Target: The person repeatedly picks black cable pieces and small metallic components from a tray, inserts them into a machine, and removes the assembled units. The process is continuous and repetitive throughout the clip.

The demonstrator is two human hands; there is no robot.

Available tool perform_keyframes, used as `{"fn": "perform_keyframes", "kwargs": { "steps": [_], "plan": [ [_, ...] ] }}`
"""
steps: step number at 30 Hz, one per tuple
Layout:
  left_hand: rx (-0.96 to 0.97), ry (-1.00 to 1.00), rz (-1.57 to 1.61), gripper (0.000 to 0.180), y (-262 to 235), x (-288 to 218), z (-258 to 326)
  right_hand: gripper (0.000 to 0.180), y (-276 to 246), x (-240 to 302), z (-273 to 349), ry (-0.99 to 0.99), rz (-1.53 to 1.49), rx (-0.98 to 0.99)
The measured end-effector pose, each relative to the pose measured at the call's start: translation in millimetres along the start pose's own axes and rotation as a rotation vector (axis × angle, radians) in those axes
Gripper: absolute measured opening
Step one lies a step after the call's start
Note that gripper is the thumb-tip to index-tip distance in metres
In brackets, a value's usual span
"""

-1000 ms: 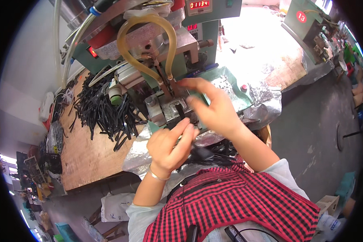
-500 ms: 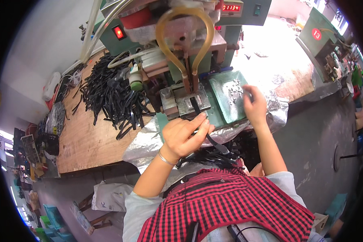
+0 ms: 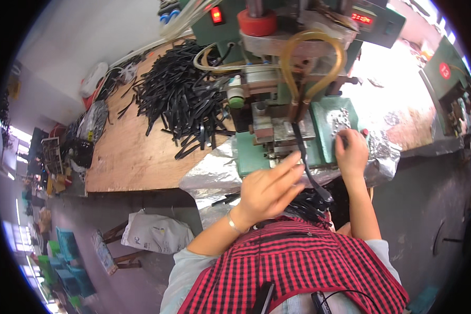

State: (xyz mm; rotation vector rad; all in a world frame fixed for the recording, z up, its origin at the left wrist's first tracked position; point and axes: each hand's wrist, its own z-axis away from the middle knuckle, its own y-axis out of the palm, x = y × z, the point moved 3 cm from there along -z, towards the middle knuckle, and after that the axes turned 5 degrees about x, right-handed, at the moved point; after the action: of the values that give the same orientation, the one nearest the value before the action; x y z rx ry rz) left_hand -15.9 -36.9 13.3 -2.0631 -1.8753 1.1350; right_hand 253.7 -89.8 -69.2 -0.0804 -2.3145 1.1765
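A black strap [image 3: 313, 180] runs from the metal fixture [image 3: 282, 130] of a green bench press toward my lap. My left hand [image 3: 269, 191] is beside the strap, its fingers stretched out and apart; whether a fingertip touches the strap is unclear. My right hand [image 3: 355, 154] is at the green tray [image 3: 323, 118], next to small silvery metal pieces [image 3: 341, 119]. Its fingers are curled together, and whatever is between them is hidden. More black straps [image 3: 301, 206] lie in a bunch at my lap.
A big heap of black straps [image 3: 183, 94] covers part of the wooden table [image 3: 120, 162] on the left. Above the fixture hangs a looped yellowish tube [image 3: 311, 36]. Foil [image 3: 206, 175] drapes the table's front edge. A white sack [image 3: 154, 233] stands below left.
My left fingers have parted from their pinch on the strap. My right hand stays at the tray, its fingers now curled at the metal pieces. The whole view has shifted, moving the scene rightward.
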Motion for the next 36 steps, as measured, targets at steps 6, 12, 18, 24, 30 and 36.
{"fn": "perform_keyframes", "kwargs": {
  "steps": [6,12,18,24,30,36],
  "plan": [
    [-0.533,-0.148,-0.119,0.018,-110,31,17,0.016,-16,-2,1,-0.038,-0.098,-0.165],
    [-0.174,-0.454,-0.722,0.017,-104,180,-5,0.013,-16,17,-10,-0.067,-0.202,-0.159],
    [-0.059,-0.827,-0.814,0.022,-66,242,64,0.012,-21,1,11,-0.033,-0.121,-0.179],
    [-0.179,-0.881,-0.665,0.018,-105,188,53,0.015,-56,-31,50,0.048,-0.108,-0.235],
    [-0.230,-0.753,-0.379,0.018,-93,228,94,0.019,-61,46,1,-0.152,-0.364,-0.215],
    [-0.397,-0.778,0.081,0.011,-49,220,56,0.020,-28,115,-48,-0.164,-0.680,-0.132]
  ]
}}
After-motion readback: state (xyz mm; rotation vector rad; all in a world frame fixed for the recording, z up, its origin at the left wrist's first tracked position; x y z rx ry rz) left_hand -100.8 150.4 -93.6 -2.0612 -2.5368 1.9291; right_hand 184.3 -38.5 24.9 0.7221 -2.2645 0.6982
